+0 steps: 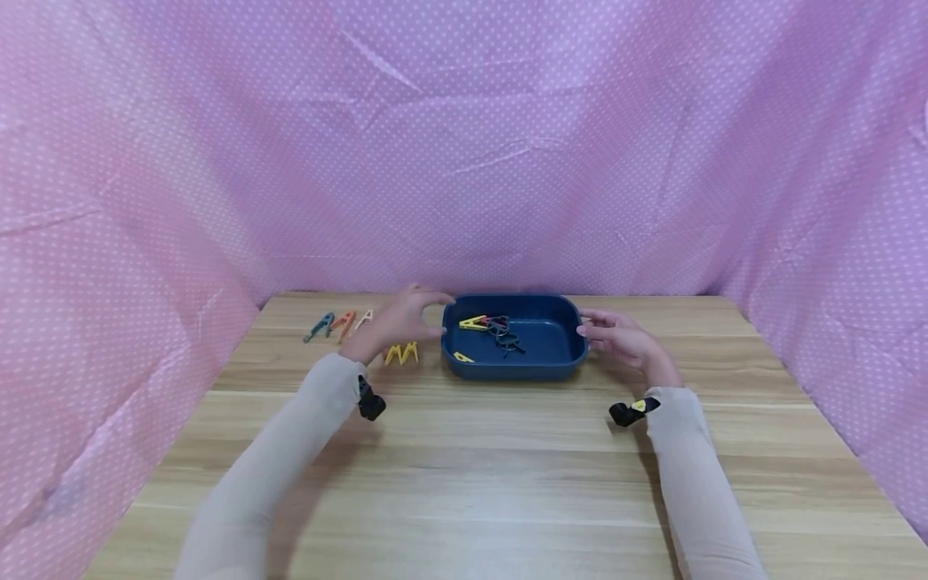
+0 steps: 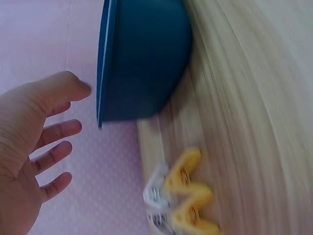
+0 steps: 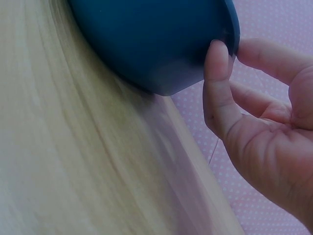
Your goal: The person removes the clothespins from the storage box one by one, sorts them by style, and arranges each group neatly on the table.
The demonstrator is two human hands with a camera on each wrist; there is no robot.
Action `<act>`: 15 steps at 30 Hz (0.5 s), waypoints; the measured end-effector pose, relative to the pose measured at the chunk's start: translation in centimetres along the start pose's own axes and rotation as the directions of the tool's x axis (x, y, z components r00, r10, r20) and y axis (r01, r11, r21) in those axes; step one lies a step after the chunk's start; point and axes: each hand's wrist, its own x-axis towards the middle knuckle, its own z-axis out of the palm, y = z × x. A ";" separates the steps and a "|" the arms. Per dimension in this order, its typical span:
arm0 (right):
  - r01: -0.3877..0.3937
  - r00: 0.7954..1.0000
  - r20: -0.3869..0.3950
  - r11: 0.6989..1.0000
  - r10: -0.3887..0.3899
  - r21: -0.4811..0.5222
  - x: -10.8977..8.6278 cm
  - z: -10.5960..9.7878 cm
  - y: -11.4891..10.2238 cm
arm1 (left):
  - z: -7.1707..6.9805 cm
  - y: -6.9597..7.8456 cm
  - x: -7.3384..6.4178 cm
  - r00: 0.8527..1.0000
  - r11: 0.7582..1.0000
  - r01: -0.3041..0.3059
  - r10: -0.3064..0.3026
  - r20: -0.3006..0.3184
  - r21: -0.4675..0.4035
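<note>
"Blue tub (image 1: 516, 372): sitting where?"
"Sitting near the far edge of the wooden table (image 1: 500, 451), holding yellow and dark clips (image 1: 473, 323)."
"Gripping how?"
"Pinching its right end with the right hand (image 1: 619, 337), hovering beside its left end with loosely spread fingers of the left hand (image 1: 401, 321)."

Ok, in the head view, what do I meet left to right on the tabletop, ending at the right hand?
Teal clip → orange clip → cream clip → pair of yellow clips → dark blue tray → right hand. Left hand omitted: overlaps the clips.
</note>
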 end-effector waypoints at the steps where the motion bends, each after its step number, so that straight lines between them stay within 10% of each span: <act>1: 0.002 1.000 0.000 1.000 -0.002 -0.001 0.0 0.0 0.0 | 0.1 0.4 0.4 1.000 1.000 -0.008 0.008 0.013 0.002; 15: -0.028 1.000 0.001 0.999 0.029 -0.028 -0.1 -0.2 -0.1 | 2.4 2.6 3.6 0.982 0.992 -0.089 0.073 0.175 0.089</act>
